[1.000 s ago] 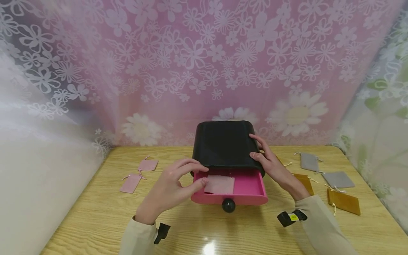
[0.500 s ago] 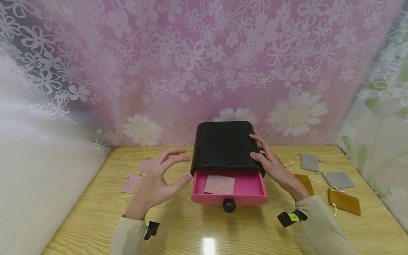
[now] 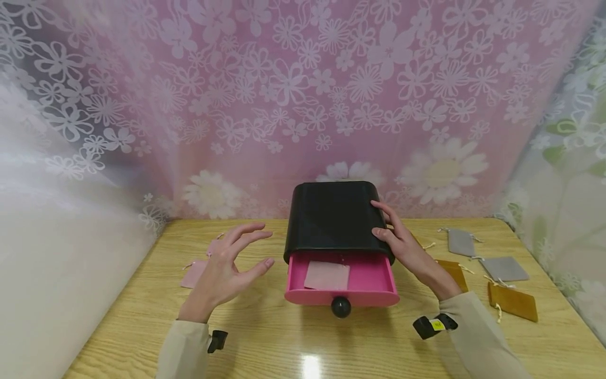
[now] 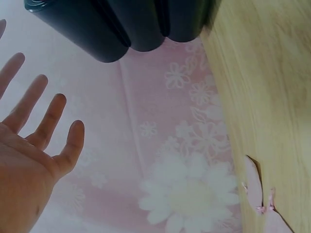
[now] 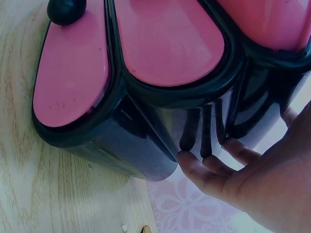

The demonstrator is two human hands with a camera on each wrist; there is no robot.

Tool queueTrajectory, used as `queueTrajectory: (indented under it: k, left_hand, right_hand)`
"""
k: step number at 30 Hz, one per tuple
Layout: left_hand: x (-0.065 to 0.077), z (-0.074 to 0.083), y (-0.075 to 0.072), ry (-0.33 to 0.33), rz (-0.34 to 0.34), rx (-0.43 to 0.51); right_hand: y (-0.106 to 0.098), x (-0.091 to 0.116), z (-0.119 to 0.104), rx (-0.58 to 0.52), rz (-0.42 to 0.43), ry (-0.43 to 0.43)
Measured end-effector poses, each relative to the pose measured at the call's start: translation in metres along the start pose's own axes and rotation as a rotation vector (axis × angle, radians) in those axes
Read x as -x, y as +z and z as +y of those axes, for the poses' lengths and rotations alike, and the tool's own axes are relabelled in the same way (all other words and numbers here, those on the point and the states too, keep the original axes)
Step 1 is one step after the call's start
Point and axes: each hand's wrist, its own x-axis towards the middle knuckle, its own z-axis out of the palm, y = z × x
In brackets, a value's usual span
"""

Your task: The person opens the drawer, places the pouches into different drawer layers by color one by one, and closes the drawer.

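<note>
A black cabinet (image 3: 333,216) with pink drawers stands mid-table, tiered in the right wrist view. Its top pink drawer (image 3: 371,273) is pulled out, showing a black round knob (image 3: 341,307) on its front. Flat inside, towards the left, lies a pale pink drawstring pouch (image 3: 327,275). My left hand (image 3: 224,273) hovers left of the cabinet, holding nothing, its fingers spread and thumb apart. Against the cabinet's right side rests my right hand (image 3: 409,250); its fingertips (image 5: 192,162) touch the black wall in the right wrist view.
Pink pouches (image 3: 193,275) lie at the left, partly behind my left hand. To the right are grey pouches (image 3: 504,268) and mustard-yellow pouches (image 3: 513,301), some partly hidden by my right arm. A flowered curtain (image 3: 303,105) hangs behind the wooden table (image 3: 270,337).
My left hand has drawn back leftward from the pouch in the drawer, its fingers spreading apart. The pouch stays in the drawer. My right hand keeps its place on the cabinet.
</note>
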Motion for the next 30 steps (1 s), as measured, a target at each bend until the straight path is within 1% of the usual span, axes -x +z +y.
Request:
queueTrajectory:
  k: [4, 9, 16, 24, 30]
  left_hand:
    - [0.003, -0.007, 0.000, -0.040, -0.011, -0.003]
    - [0.005, -0.019, -0.001, -0.077, -0.017, -0.035]
    - [0.007, -0.036, -0.004, -0.178, -0.052, -0.033]
    - [0.010, -0.067, -0.008, -0.284, -0.085, -0.038]
    - [0.015, -0.085, -0.010, -0.342, -0.139, -0.069]
  right_hand:
    - [0.000, 0.000, 0.000, 0.003, 0.000, -0.002]
    - [0.000, 0.000, 0.001, -0.003, 0.000, -0.006]
    - [-0.001, 0.000, 0.002, -0.007, -0.002, -0.010]
    - [0.000, -0.001, 0.002, -0.012, -0.004, -0.005]
    - [0.000, -0.001, 0.001, -0.012, -0.003, -0.005]
